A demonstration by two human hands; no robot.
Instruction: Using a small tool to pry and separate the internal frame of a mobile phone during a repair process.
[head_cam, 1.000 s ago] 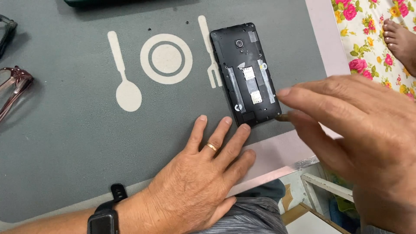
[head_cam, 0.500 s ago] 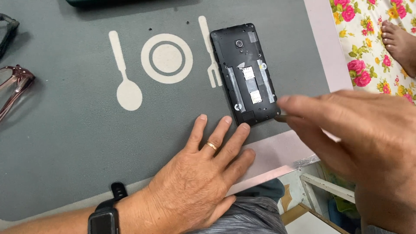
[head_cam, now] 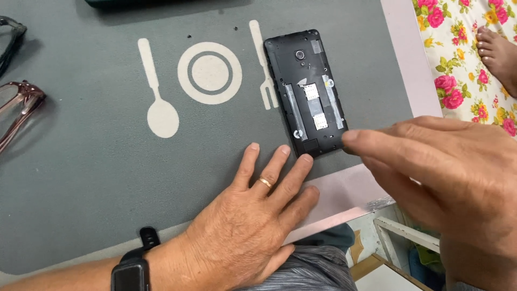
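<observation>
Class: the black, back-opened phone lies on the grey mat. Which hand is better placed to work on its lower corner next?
Probably the right hand: its fingertips sit at the black, back-opened phone's lower corner, while the left hand lies flat below it.

my right hand (head_cam: 447, 183) has slid a little lower and further right across the view; its fingertips (head_cam: 353, 137) now sit just off the bottom right corner of the opened black phone (head_cam: 308, 91), where a second ago they reached in at that edge. the thin dark tip i saw under them earlier is no longer visible.
</observation>
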